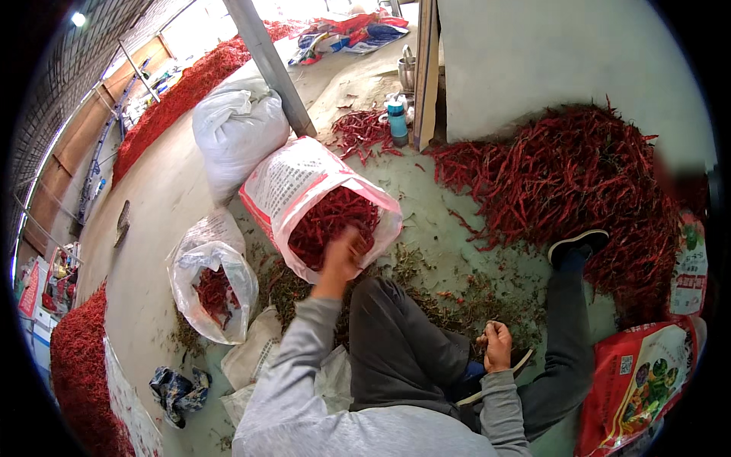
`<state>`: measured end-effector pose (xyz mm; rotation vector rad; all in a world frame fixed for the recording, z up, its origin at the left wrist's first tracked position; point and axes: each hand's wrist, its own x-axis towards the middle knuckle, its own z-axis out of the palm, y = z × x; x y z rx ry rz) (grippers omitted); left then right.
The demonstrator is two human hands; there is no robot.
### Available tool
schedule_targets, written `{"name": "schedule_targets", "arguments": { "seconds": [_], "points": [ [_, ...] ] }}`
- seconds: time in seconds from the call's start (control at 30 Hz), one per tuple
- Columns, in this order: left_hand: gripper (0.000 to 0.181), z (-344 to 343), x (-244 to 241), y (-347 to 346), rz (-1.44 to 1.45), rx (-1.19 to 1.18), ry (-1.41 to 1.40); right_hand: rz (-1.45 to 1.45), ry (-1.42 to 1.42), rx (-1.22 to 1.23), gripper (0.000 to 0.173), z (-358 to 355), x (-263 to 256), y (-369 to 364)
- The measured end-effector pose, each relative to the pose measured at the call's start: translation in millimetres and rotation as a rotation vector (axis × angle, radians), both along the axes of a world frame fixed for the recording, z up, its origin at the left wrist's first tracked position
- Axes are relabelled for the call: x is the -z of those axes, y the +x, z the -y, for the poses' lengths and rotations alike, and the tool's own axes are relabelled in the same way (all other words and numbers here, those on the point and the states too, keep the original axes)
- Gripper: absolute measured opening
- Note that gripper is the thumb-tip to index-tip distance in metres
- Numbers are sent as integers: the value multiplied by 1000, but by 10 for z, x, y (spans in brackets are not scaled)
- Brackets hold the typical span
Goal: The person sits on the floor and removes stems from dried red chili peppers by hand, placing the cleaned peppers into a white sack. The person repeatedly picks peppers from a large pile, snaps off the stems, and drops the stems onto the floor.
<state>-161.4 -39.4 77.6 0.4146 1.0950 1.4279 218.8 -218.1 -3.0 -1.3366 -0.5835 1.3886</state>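
My left hand (345, 255) is at the mouth of a large white and pink woven sack (285, 183), over the dried red chillies (320, 223) inside; it is blurred, and whether it holds any I cannot tell. Above my bent leg and shoe, my right hand (497, 344) is curled with thumb and fingers together; nothing clear shows between them. Stems and leafy scraps (457, 303) lie on the floor between my legs and the sack. A smaller white sack (185, 291) at the left holds red chilli pieces. A big heap of red chillies (571, 171) lies at the upper right, against my outstretched foot.
A full white sack (240, 131) stands beside a metal post (271, 63). A blue bottle (398, 123) stands near a wooden board edge (427, 74). More chilli heaps (80, 360) lie at the left. A red printed bag (639, 383) is at the lower right, a crumpled cloth (178, 394) lower left.
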Motion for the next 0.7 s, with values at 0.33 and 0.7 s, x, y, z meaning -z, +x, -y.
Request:
{"name": "schedule_targets", "arguments": {
  "seconds": [0.33,0.7],
  "points": [
    [64,-179,327,71,-625,-154,165,506,-23,-541,28,-66,-57,-154],
    [51,-171,590,1792,-186,407,-49,912,88,-278,43,-1309,51,306]
  ]
}}
